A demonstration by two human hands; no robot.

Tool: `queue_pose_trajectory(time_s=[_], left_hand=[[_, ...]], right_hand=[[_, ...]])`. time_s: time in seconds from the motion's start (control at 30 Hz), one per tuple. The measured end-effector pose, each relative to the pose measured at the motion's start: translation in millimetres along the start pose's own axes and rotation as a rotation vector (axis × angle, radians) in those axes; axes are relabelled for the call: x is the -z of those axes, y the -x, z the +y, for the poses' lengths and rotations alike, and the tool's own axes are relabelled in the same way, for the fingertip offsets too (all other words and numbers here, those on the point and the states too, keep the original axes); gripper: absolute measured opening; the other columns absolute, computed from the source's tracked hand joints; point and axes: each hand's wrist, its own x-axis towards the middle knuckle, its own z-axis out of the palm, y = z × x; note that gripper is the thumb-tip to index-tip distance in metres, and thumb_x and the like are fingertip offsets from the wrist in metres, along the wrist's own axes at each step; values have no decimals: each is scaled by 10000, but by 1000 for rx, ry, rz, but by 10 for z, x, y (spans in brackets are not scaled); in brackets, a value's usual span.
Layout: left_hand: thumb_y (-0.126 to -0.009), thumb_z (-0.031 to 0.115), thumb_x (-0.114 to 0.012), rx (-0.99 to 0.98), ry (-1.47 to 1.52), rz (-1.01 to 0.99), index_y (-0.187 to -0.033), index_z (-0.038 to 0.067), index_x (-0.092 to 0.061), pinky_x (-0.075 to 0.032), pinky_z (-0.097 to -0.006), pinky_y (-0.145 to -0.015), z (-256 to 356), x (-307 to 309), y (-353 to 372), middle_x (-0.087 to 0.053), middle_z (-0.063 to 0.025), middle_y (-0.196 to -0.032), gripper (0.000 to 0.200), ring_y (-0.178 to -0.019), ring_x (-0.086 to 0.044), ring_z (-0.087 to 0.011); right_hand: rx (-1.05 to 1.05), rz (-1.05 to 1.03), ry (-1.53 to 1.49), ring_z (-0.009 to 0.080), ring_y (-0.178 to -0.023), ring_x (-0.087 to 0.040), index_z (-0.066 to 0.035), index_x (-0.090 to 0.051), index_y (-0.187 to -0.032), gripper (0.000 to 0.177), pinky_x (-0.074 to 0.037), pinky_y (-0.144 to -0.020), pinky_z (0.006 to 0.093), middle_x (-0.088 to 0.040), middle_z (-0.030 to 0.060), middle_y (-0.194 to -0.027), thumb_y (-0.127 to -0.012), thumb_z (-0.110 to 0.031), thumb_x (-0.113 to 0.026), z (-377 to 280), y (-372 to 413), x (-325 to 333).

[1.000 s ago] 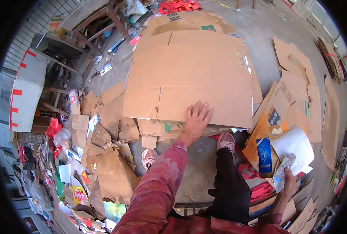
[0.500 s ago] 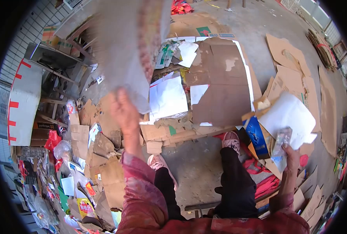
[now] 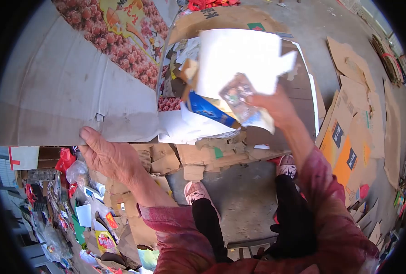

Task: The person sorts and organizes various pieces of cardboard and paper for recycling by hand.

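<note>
My left hand grips the lower edge of a large printed cardboard sheet, raised at the upper left; its pale panel and printed red fruit face me. My right hand is closed on a bundle of scrap: a white sheet, a blue carton and a crumpled clear plastic pack, which lies nearest the fingers. This bundle is over a pile of flattened cardboard in front of my feet. The raised sheet hides the pile's far left.
Mixed scrap and bags fill the lower left. Flattened boxes lie on the right, with a tied cardboard bundle farther back. Red material lies at the top. My pink shoes stand near the pile's front edge.
My right hand has swung left with its bundle, from the right side to over the pile. The cardboard sheet in my left hand has moved left and turned, showing more of its print.
</note>
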Motion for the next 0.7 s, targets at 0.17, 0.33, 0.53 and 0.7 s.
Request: queue_pose_trajectory(time_s=[0.17,0.33,0.53,0.7], left_hand=[[-815,445,-491,-42,-254,47,-1044,-22,-520,-420,-281,-732,109,-33,63,-548,-111,-972,521,-826,-509,-179],[-784,521,-476,-75,-427,85,-1065,-34,-525,-383,-312,-787,170,-100,99,-511,-166,-1042,624,-870,-493,-235],[-867,272,-410,-169,-795,81,-1058,19,-498,-352,-372,-837,59,-31,149,-498,-189,-1088,328,-985,-456,-339],[-841,245,-459,-344,-869,46,-1019,24,-503,-364,-392,-824,85,-29,187,-524,-167,-1069,288,-992,-456,-352]], right_hand=[[-313,-37,19,208,-787,-593,47,-533,-991,405,-479,-695,305,-590,132,-896,-613,-19,-664,1279,-864,-221],[-105,64,785,273,-859,-578,55,-522,-1004,513,-455,-736,323,-586,190,-936,-571,-150,-705,1476,-989,-494],[-91,-38,1016,321,-814,-580,72,-583,-848,525,-459,-716,334,-592,224,-849,-507,-297,-735,1419,-1271,-735],[-21,-33,1088,346,-805,-574,59,-569,-877,538,-455,-703,365,-587,232,-826,-519,-304,-742,1618,-1321,-753]])
